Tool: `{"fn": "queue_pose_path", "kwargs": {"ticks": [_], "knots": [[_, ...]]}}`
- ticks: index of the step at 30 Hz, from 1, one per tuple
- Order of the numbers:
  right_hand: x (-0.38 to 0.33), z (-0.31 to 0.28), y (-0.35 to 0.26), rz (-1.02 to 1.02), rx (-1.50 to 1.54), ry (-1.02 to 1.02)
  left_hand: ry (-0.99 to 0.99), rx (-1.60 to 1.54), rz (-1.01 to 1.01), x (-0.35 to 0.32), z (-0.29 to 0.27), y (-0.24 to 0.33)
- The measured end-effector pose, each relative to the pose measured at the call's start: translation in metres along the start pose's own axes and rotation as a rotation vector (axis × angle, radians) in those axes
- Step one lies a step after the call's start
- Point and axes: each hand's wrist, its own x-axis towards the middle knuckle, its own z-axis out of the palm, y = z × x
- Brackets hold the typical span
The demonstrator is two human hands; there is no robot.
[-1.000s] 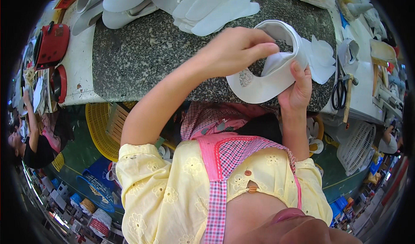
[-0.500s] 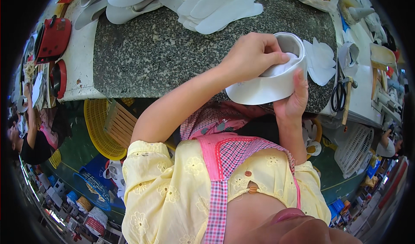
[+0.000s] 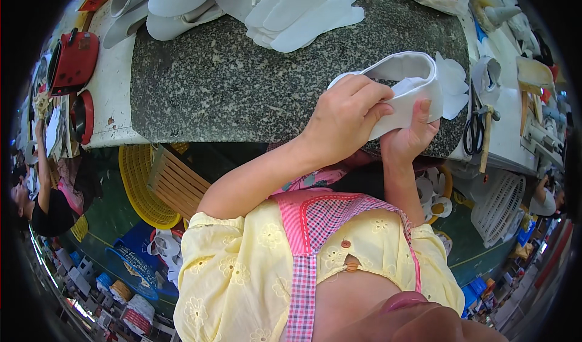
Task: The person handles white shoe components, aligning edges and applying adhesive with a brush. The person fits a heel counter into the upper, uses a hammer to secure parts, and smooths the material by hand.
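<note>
Speckled stone bench [image 3: 230, 87], both hands on a white shoe upper [image 3: 407, 81].
Left hand [image 3: 348, 115] grips the upper's near edge while the right hand [image 3: 411, 137] pinches it from below, above the bench's front edge. It looks half shaped; flat white cutouts [image 3: 303, 15] lie stacked behind, scissors [image 3: 474, 130] just right.

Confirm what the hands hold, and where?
Both grip one white curved fabric shoe upper: left hand over its near edge, right hand under it, thumb on the side.
</note>
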Motion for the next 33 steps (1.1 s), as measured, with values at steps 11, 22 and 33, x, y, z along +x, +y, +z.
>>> {"fn": "queue_pose_path", "kwargs": {"ticks": [11, 22, 33], "knots": [[0.019, -0.014, -0.032, 0.404, 0.151, -0.151, -0.332, -0.033, -0.167, 0.011, -0.015, 0.004], [0.011, -0.003, -0.029, 0.555, 0.27, -0.112, -0.582, -0.297, -0.36, 0.039, -0.049, -0.012], [0.005, -0.002, -0.024, 0.377, 0.097, -0.204, -0.51, -0.757, -0.634, 0.054, -0.015, -0.019]]}}
